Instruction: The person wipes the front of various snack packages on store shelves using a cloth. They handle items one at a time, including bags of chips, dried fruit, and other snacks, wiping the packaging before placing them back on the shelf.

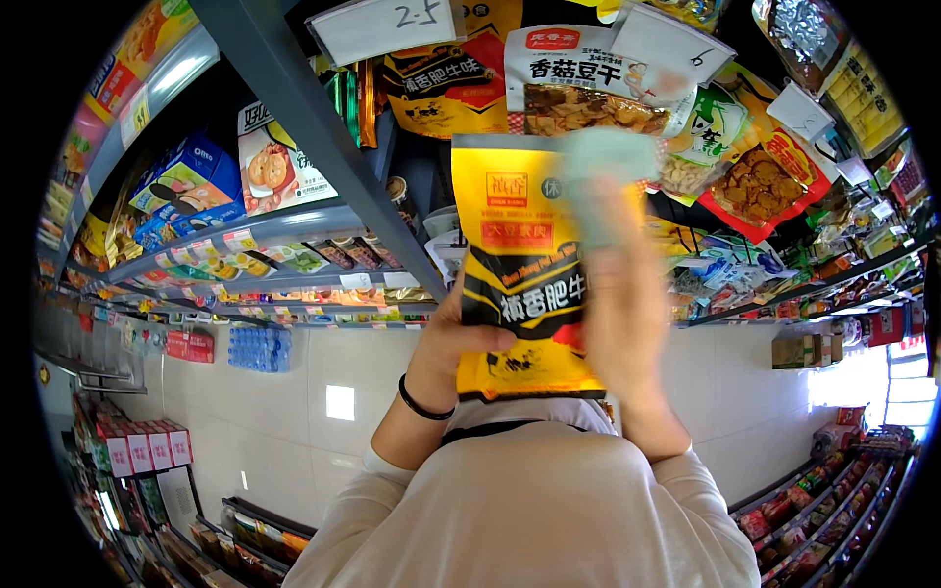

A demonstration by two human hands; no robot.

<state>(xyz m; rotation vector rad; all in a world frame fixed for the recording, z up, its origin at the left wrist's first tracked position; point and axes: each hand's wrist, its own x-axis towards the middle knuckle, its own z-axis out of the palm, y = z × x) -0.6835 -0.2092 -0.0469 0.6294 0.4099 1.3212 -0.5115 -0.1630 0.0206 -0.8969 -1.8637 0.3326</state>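
My left hand (470,345) grips a yellow and black snack packet (514,220) by its lower left side, thumb across the front. The packet stands upright before my chest, its printed face towards me. A pale green item (610,165), likely a folded cloth, is in my right hand (625,316), over the packet's right side. Motion blur covers that hand and item; whether they touch the packet I cannot tell. Behind it hangs a similar yellow and black packet (445,88), beside a white snack bag (595,81) with a clear window.
A grey shelf post (323,132) slants down at the left, with shelves carrying an Oreo box (195,173) and a biscuit box (283,162). White price cards (382,33) jut out above. Shrink-wrapped bottles (257,349) stand on the tiled floor (353,456). Stocked racks (816,507) lie behind me.
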